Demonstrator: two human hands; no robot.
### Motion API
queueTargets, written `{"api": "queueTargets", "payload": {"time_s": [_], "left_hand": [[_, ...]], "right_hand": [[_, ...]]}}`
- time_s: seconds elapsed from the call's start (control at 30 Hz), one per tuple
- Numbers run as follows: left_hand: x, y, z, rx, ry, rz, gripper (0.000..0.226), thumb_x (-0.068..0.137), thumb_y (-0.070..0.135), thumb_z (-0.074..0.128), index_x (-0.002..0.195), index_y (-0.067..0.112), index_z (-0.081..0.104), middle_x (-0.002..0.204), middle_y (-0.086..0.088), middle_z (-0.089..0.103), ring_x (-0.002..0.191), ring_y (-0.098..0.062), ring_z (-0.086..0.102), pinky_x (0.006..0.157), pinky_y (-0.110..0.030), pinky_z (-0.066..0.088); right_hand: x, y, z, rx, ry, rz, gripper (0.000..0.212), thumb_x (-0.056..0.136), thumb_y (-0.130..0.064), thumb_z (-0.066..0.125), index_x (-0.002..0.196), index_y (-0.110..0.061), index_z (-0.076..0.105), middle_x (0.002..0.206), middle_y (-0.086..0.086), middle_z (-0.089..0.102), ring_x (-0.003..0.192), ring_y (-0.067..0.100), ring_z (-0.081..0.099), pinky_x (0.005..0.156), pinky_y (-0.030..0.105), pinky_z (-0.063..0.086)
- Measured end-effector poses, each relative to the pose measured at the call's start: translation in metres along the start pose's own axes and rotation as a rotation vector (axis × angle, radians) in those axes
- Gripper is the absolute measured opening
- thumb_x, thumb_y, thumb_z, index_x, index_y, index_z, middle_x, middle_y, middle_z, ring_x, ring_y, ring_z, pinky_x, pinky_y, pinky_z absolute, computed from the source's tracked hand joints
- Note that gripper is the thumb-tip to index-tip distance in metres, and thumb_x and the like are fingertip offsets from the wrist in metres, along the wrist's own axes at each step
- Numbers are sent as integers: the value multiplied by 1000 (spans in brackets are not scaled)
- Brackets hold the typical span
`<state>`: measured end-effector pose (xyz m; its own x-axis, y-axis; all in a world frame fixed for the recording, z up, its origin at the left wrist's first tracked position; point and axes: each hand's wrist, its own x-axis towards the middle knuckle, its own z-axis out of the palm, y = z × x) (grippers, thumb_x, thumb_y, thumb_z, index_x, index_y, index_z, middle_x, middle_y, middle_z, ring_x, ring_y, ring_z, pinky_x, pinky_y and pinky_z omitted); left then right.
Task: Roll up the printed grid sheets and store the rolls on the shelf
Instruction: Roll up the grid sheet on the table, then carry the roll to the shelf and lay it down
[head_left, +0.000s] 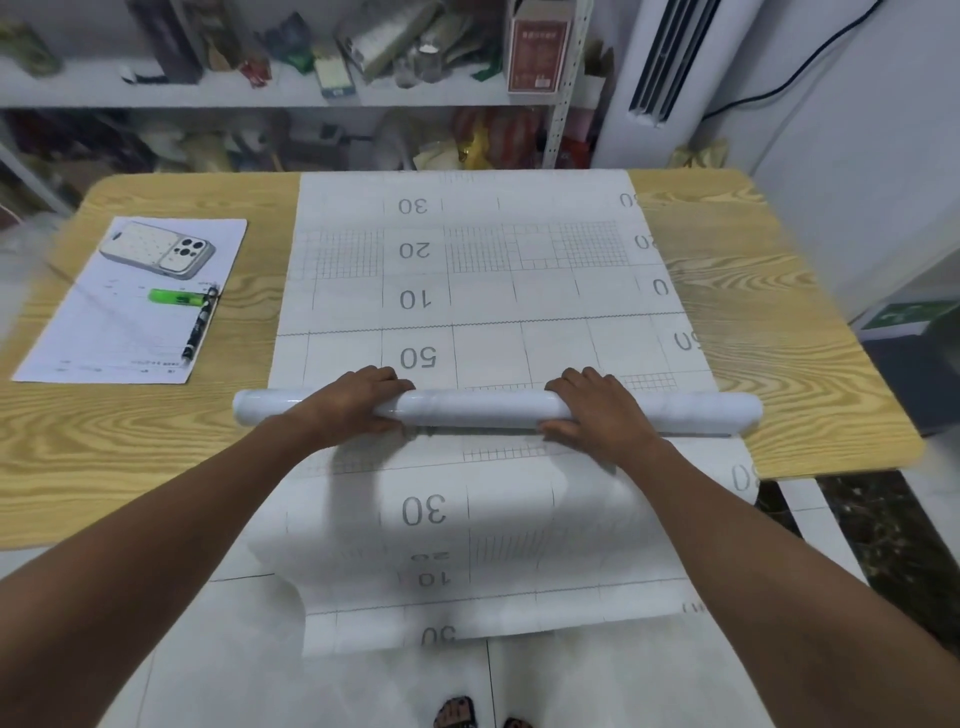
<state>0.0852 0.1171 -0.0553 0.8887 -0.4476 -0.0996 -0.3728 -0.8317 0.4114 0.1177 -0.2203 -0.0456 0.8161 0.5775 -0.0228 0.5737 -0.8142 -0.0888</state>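
**Wood-grain table (130, 447), one roll (472, 408) in two hands**

The table stands before a cluttered shelf (208, 96). On my remote feed, the printed grid sheet (483, 291) lies flat across the tabletop and hangs over its near edge. The roll lies crosswise on it, close to that edge. I see the left hand (358, 400) and right hand (597, 410) gripping it, fingers curled over the top, thumbs on the near side. At left, a phone (156, 248), green highlighter (176, 296) and pen (200, 325) rest on a paper (104, 332).
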Motion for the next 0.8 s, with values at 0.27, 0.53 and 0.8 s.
{"api": "queueTargets", "payload": {"time_s": [0.27,0.53,0.8], "left_hand": [[7,29,-62,245,156,149,47,61,9,80,104,7,61,83,-10,60,70,-31,54,58,-38,45],[16,67,-159,372,296,172,46,63,10,78,104,6,60,84,-11,59,71,-33,54,60,-37,43],[13,110,-245,490,412,211,57,60,13,81,111,4,58,91,-14,59,77,-34,56,62,-38,44]], "right_hand": [[6,-2,-57,-9,48,29,44,75,-42,72,102,-11,59,81,8,62,84,28,51,67,36,35],[15,0,-162,-198,304,18,37,53,-37,82,77,-14,64,50,2,54,54,25,50,49,26,28],[9,0,-257,-236,499,6,40,56,-38,82,85,-15,67,64,3,64,56,28,59,45,31,43]]}}
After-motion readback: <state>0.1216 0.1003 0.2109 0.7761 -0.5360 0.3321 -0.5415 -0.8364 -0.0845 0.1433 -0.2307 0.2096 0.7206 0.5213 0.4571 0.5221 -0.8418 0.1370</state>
